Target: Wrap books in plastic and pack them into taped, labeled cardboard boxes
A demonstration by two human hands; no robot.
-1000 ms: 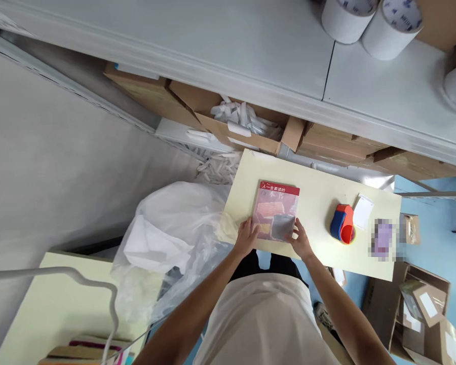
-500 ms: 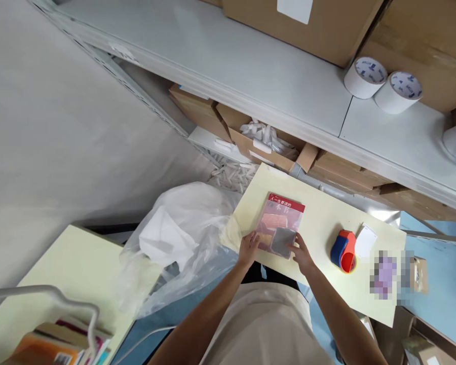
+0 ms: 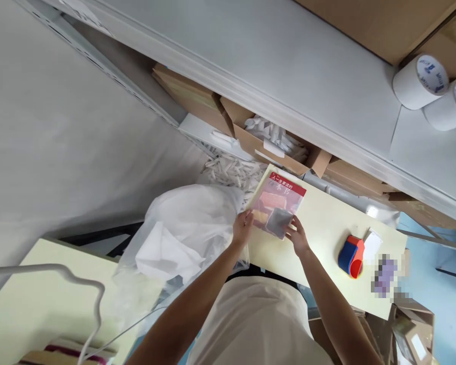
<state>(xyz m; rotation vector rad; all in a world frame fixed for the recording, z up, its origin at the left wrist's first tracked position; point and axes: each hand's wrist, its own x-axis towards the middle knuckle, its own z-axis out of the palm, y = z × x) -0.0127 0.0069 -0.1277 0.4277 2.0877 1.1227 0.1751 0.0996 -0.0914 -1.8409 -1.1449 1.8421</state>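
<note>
Between my hands is a pink book [image 3: 275, 205] with a red band and white characters along its top edge. My left hand [image 3: 243, 226] grips its lower left corner. At the lower right edge, my right hand [image 3: 297, 235] has its fingers closed on the cover's side. Beneath the book is a pale yellow table [image 3: 315, 223]. A red and blue tape dispenser [image 3: 351, 257] stands to the right of my right hand, beside a white card or pad [image 3: 371, 244].
A large clear plastic bag [image 3: 197, 208] with white sheeting hangs left of the table. Above, a grey shelf [image 3: 251, 61] carries tape rolls [image 3: 420, 81] and cartons. An open carton [image 3: 275, 147] holds white strips. Another pale table [image 3: 61, 289] with books stands at left.
Both hands have moved the book slightly away from me, toward the table's far left corner, and it appears raised a little. The camera view has shifted, too.
</note>
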